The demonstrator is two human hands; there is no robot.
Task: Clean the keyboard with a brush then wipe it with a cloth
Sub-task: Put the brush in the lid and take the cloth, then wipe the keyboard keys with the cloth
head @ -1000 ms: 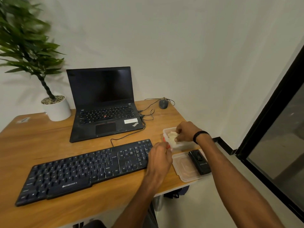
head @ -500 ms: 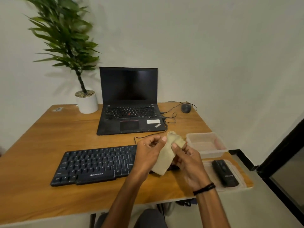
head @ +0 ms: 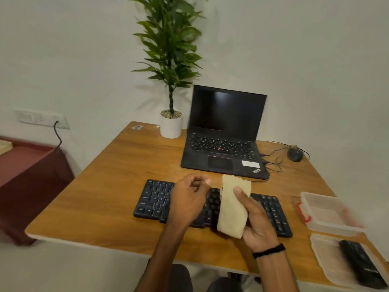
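Right hand (head: pixel 257 222) holding a pale beige folded cloth (head: pixel 232 207) upright above the middle of a black corded plastic keyboard (head: pixel 155 199). The keyboard lies along the near edge of a brown wooden table (head: pixel 126 175), between that edge and an open black laptop (head: pixel 223 144). The thumb is laid across the front of the cloth near its top and the fingers wrap behind it; the lower end hangs free beside the palm. Left hand (head: pixel 189 200) raised just beside the cloth, over the left half of the keyboard, fingers curled toward the thumb with nothing seen between them. At the right edge of the table stand a clear plastic container (head: pixel 328 211) and, nearer the corner, a clear lid (head: pixel 324 256) carrying a black oblong object (head: pixel 362 264) of uncertain kind. By its drape the cloth appears light, soft and limp. It would best be bunched into a pad under the fingertips, loose edges tucked in, so no corner snags a keycap. The keyboard looks light, rigid and liable to slide, so the free hand could steady its left end
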